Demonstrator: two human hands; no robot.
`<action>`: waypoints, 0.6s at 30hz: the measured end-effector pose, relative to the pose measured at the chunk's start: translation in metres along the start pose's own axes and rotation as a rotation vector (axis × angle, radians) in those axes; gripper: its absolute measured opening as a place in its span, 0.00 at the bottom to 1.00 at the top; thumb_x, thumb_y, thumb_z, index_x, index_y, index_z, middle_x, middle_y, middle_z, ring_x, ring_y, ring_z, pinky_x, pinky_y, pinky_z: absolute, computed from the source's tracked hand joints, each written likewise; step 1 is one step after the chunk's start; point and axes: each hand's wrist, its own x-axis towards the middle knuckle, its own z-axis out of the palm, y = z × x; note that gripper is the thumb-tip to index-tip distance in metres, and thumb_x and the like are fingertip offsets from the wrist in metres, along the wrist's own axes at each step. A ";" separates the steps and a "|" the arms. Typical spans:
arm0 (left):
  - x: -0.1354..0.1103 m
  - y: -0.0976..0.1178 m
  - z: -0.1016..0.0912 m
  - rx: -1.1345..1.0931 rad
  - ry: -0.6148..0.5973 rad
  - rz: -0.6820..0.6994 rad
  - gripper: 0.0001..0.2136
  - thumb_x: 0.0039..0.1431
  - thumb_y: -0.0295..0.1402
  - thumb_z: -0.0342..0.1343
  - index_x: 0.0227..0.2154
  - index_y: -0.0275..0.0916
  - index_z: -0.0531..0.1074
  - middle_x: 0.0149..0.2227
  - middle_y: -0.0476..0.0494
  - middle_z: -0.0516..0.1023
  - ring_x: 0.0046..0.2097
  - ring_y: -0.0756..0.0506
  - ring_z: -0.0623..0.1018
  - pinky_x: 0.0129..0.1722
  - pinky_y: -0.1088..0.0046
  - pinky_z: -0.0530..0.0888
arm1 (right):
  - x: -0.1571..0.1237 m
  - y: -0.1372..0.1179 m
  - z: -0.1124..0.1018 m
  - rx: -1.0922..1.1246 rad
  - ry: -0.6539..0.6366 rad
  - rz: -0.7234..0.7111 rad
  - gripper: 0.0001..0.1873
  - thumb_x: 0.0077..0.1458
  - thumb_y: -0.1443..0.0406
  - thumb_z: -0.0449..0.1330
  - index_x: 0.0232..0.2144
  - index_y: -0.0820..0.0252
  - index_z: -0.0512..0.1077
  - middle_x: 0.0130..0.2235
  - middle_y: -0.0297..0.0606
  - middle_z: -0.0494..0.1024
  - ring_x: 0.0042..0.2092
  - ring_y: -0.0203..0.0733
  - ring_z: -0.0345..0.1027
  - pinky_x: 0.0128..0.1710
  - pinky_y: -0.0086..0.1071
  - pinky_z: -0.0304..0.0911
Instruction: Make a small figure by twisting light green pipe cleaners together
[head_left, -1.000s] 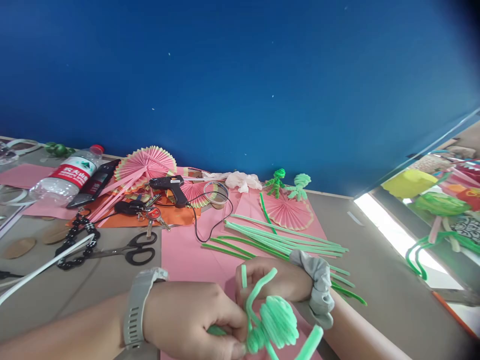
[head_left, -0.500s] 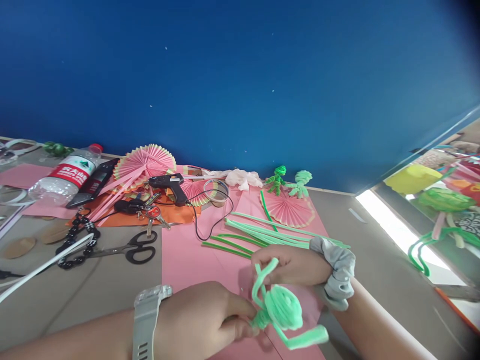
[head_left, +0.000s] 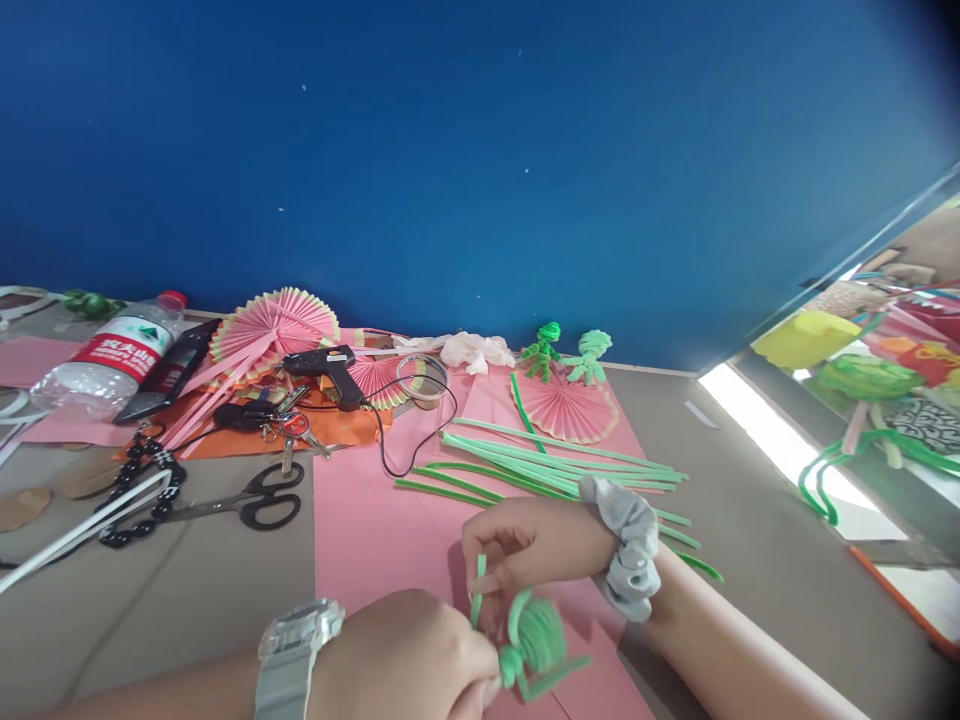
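A light green pipe cleaner figure [head_left: 541, 636] with a round coiled head and loose limbs is pinched at its coiled neck by my left hand [head_left: 409, 655], which wears a pale watch [head_left: 300, 635]. My right hand [head_left: 529, 545], with a grey scrunchie [head_left: 626, 545] on the wrist, curls just behind it. Its thumb and fingers close on an upright green pipe cleaner end [head_left: 478, 590] of the figure. Beneath both hands lies pink paper [head_left: 375, 560]. Loose light green pipe cleaners [head_left: 517, 455] and darker green ones [head_left: 450, 485] spread beyond my right hand.
Two finished-looking green figures [head_left: 543, 350] stand by the blue wall [head_left: 480, 170] near a pink paper fan [head_left: 566, 408]. Leftward lie a black glue gun [head_left: 337, 370], keys [head_left: 296, 428], scissors [head_left: 259, 498], a beaded bracelet [head_left: 142, 490] and a water bottle [head_left: 112, 355].
My right hand has shifted left and down, and its fingers now close on one limb. The figure has moved slightly left and turned in my left hand's pinch.
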 end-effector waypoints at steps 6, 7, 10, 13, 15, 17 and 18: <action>0.008 -0.013 0.001 -0.377 0.160 -0.060 0.11 0.54 0.28 0.42 0.21 0.40 0.66 0.23 0.52 0.70 0.28 0.50 0.69 0.26 0.76 0.59 | -0.016 -0.028 0.018 -0.996 0.103 -0.288 0.09 0.51 0.75 0.53 0.27 0.59 0.69 0.29 0.35 0.75 0.34 0.39 0.66 0.37 0.34 0.59; 0.011 -0.017 0.001 -0.455 0.178 -0.064 0.12 0.56 0.31 0.41 0.21 0.39 0.65 0.20 0.53 0.65 0.25 0.50 0.66 0.24 0.76 0.59 | -0.019 -0.029 0.023 -1.078 0.172 -0.333 0.11 0.50 0.76 0.51 0.27 0.58 0.69 0.29 0.35 0.75 0.35 0.40 0.66 0.39 0.36 0.58; 0.019 -0.026 -0.003 -0.754 0.266 -0.072 0.10 0.56 0.30 0.41 0.20 0.39 0.58 0.18 0.56 0.53 0.21 0.52 0.56 0.21 0.77 0.55 | -0.023 -0.030 0.037 -1.195 0.344 -0.437 0.14 0.50 0.78 0.48 0.29 0.58 0.68 0.29 0.37 0.73 0.37 0.42 0.64 0.41 0.38 0.55; 0.020 -0.028 -0.010 -1.077 0.396 -0.006 0.10 0.59 0.32 0.41 0.22 0.40 0.55 0.20 0.56 0.50 0.22 0.53 0.52 0.20 0.77 0.52 | -0.026 -0.028 0.043 -1.124 0.482 -0.509 0.12 0.53 0.77 0.47 0.32 0.56 0.66 0.33 0.38 0.73 0.39 0.42 0.64 0.41 0.38 0.55; 0.017 -0.026 -0.014 -1.251 0.471 0.019 0.09 0.60 0.36 0.41 0.26 0.40 0.58 0.22 0.55 0.52 0.23 0.53 0.53 0.22 0.78 0.53 | -0.027 -0.027 0.043 -0.991 0.534 -0.546 0.11 0.55 0.75 0.48 0.33 0.55 0.64 0.36 0.38 0.73 0.40 0.41 0.64 0.41 0.36 0.57; 0.013 -0.023 -0.017 -1.399 0.521 0.030 0.08 0.60 0.37 0.44 0.29 0.40 0.60 0.23 0.55 0.53 0.23 0.54 0.53 0.23 0.79 0.55 | -0.026 -0.025 0.041 -0.820 0.550 -0.558 0.11 0.55 0.75 0.48 0.34 0.54 0.63 0.35 0.36 0.71 0.40 0.39 0.64 0.40 0.33 0.58; 0.011 -0.021 -0.018 -1.459 0.536 0.054 0.08 0.61 0.38 0.44 0.29 0.41 0.60 0.23 0.55 0.53 0.23 0.54 0.52 0.23 0.79 0.55 | -0.025 -0.024 0.040 -0.730 0.564 -0.550 0.10 0.55 0.74 0.48 0.33 0.53 0.63 0.34 0.35 0.71 0.39 0.39 0.64 0.39 0.32 0.59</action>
